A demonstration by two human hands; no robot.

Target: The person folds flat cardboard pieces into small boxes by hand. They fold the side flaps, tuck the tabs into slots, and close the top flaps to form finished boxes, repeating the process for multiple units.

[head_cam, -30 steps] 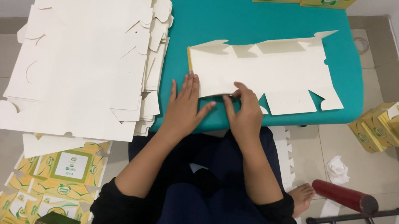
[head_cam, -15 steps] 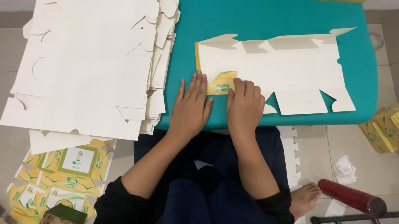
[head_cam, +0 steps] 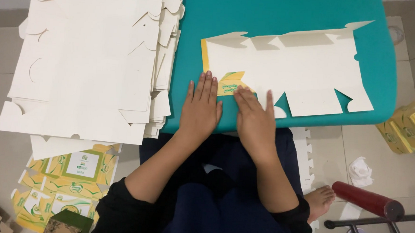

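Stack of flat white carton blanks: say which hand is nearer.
Left. The left hand lies just right of the stack of flat white carton blanks; the right hand lies farther right.

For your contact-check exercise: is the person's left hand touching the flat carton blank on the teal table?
Touching. The head view shows the left hand lying flat, fingertips pressing the folded yellow flap of the carton blank; no gap is visible between them.
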